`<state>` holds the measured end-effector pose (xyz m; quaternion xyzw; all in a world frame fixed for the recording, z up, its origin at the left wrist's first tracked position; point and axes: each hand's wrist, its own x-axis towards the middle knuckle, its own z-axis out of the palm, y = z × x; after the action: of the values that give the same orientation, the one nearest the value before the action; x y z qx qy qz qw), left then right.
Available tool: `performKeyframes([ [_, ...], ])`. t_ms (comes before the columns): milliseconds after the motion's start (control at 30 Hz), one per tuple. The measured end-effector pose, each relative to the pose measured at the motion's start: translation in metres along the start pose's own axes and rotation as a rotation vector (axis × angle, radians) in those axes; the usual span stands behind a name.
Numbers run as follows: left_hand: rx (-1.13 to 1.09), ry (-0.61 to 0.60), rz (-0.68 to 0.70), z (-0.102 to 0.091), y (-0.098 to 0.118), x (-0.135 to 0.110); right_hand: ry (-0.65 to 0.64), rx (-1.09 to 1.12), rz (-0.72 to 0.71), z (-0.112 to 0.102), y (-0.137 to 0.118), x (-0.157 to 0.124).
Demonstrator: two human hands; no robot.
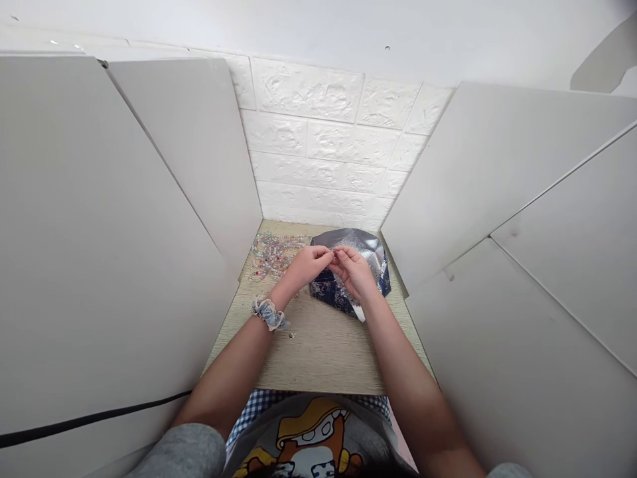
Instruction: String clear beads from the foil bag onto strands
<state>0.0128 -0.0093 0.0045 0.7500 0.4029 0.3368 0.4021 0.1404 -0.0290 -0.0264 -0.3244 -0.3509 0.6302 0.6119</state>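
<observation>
My left hand and my right hand meet fingertip to fingertip above the table. Both are closed in a pinch, and whatever sits between the fingers is too small to make out. Under and behind them lies a dark blue bag with a shiny silver inside, its mouth spread wide. Beside my left hand, a heap of pastel-coloured bead strings spreads over the back left of the table. A blue scrunchie with pale trim circles my left wrist.
A small dark round piece lies on the light wooden table, nearer to me. White panels close in on the left, more panels on the right. A white brick-patterned wall stands behind. A black cable runs at lower left.
</observation>
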Motion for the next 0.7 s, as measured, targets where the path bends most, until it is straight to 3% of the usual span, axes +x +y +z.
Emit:
performKeyframes([
  [333, -0.029, -0.004, -0.015, -0.0003, -0.0039, 0.0010, 0.026, -0.051, 0.009, 0.0024, 0.0005, -0.0006],
  [500, -0.096, -0.085, -0.077, -0.0021, -0.0060, 0.0026, 0.016, -0.127, -0.018, 0.0001, 0.0011, 0.0003],
  [600, -0.132, -0.143, -0.117, -0.0026, -0.0063, 0.0030, 0.029, -0.237, -0.056, -0.0026, 0.0000, 0.0005],
  [700, -0.175, -0.165, -0.149, -0.0019, -0.0050, 0.0026, 0.078, -0.529, -0.198, -0.0032, -0.0050, -0.0019],
])
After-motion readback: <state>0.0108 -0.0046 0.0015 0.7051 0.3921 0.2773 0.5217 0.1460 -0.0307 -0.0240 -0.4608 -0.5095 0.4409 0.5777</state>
